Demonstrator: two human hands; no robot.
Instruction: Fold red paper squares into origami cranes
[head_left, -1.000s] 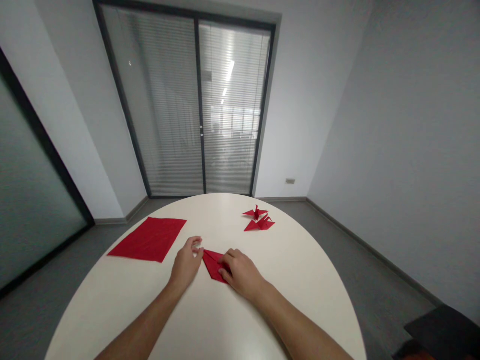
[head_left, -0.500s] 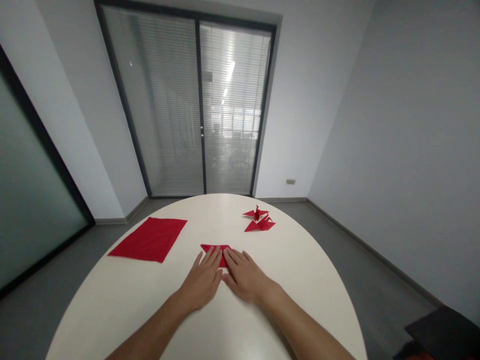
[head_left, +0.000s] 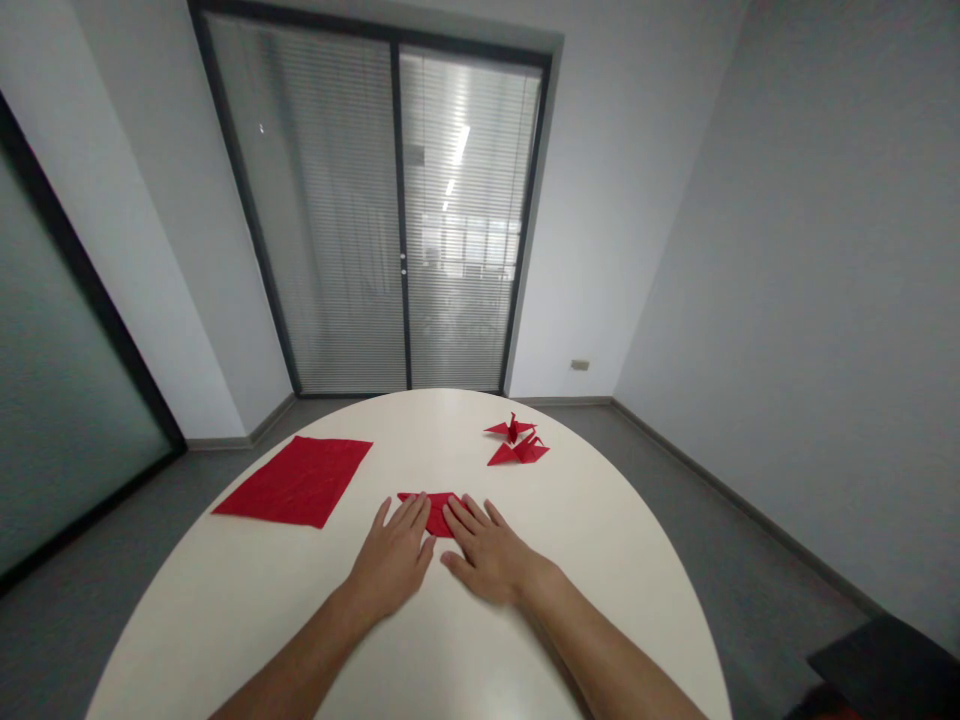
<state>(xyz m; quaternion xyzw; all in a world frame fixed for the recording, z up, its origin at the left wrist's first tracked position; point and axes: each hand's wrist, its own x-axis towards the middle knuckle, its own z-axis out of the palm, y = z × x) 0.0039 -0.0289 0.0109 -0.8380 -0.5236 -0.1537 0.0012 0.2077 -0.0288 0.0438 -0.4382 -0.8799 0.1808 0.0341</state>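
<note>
A folded piece of red paper point(head_left: 439, 514) lies flat on the table, partly covered by my fingers. My left hand point(head_left: 394, 560) rests with its fingertips on the paper's left part, fingers stretched out. On the right part lie the spread fingers of my right hand point(head_left: 487, 552), its thumb pointing toward the left hand. Both palms face down, and a strip of the paper shows between them. The paper's outer corners are partly hidden under the fingers.
Two folded red paper cranes, a rear one point(head_left: 512, 428) and a front one point(head_left: 520, 451), stand at the back right of the round white table point(head_left: 600, 590). A flat red sheet point(head_left: 300, 482) lies at the left. A dark object point(head_left: 892, 660) is at the lower right.
My hands have moved apart, the left one sliding a little to the left, so more of the folded red paper shows between them. The cranes and flat sheet stay put.
</note>
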